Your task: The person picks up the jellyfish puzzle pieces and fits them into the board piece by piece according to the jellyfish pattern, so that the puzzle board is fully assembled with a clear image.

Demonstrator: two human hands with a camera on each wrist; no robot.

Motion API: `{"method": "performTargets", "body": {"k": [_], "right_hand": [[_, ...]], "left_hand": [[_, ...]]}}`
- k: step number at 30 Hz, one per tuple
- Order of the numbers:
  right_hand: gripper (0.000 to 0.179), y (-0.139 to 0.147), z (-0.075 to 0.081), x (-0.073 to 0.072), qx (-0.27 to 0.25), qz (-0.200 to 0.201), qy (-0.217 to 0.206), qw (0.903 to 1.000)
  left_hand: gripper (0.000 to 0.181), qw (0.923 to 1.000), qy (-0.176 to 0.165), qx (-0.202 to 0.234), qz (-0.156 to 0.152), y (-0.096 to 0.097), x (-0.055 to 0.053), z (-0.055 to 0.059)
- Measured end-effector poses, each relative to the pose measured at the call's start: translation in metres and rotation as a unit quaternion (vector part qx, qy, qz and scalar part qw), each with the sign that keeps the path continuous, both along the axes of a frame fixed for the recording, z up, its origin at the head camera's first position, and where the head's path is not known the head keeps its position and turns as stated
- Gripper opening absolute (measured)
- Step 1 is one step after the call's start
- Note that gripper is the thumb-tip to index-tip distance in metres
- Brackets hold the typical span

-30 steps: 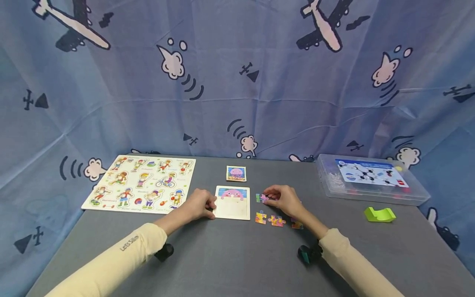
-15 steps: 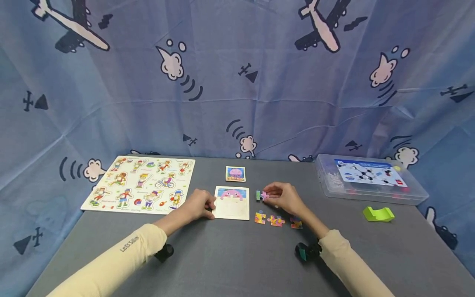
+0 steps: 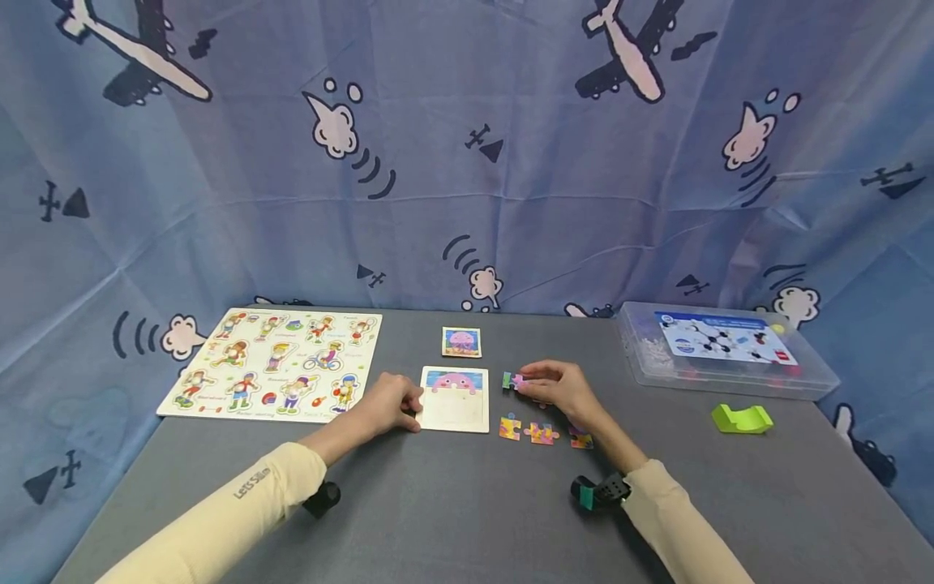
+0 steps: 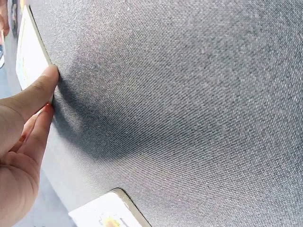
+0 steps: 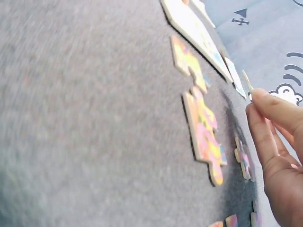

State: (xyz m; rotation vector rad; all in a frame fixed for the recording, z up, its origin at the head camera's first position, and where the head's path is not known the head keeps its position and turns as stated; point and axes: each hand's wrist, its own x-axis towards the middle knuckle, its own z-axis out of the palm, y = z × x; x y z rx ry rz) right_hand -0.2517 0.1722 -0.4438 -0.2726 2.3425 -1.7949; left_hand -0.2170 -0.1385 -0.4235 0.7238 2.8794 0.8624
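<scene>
My left hand [image 3: 388, 403] holds the left edge of a small square puzzle board [image 3: 454, 414] between thumb and fingers. The board's top strip shows a pink octopus head; below it is bare wood. In the right wrist view, a jigsaw piece [image 5: 247, 81] is pinched at the fingertips of my right hand [image 5: 280, 137], raised off the table. The head view shows this piece as green and pink, to the right of the board. Below lie loose jigsaw pieces: a yellow one [image 3: 510, 427], a pink-yellow one [image 3: 541, 434] and another [image 3: 580, 439]. A further piece [image 5: 242, 157] lies partly hidden under the right hand.
Behind the board lies a small octopus picture card [image 3: 461, 342]. A large sports-figure puzzle board [image 3: 270, 362] is at the left. At the right are a clear plastic box [image 3: 730, 377] and a lime-green curved block [image 3: 742, 419]. A patterned curtain [image 3: 467, 162] hangs behind.
My right hand has lifted the green-pink jigsaw piece from its row and drawn it slightly up and left. The left hand stays at the board's edge.
</scene>
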Motion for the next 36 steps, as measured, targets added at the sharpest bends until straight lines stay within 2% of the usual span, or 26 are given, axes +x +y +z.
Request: {"method": "performTargets", "body": {"k": [6, 12, 18, 23, 28, 36], "right_hand": [[0.041, -0.002, 0.003, 0.005, -0.019, -0.006, -0.031, 0.9993], [0.043, -0.004, 0.001, 0.007, -0.032, 0.01, -0.048, 0.9983], [0.043, -0.007, -0.001, 0.006, -0.06, 0.025, -0.051, 0.9966], [0.044, -0.013, -0.003, 0.005, -0.082, 0.033, -0.06, 0.9943], [0.043, -0.019, -0.003, 0.006, -0.085, 0.042, -0.065, 0.9934], [0.043, -0.031, -0.005, 0.007, -0.094, 0.052, -0.077, 0.9912]], "left_hand": [[0.022, 1.0, 0.0, -0.001, -0.002, 0.0, 0.0, 0.0], [0.021, 1.0, 0.004, -0.003, -0.005, 0.0, 0.001, 0.0], [0.021, 1.0, -0.009, -0.002, 0.003, 0.001, 0.001, 0.001], [0.021, 1.0, -0.002, 0.002, -0.005, 0.0, 0.001, 0.002], [0.021, 0.9998, 0.01, 0.005, -0.015, -0.001, 0.002, 0.002], [0.021, 1.0, 0.006, -0.002, -0.007, 0.0, 0.002, 0.002]]}}
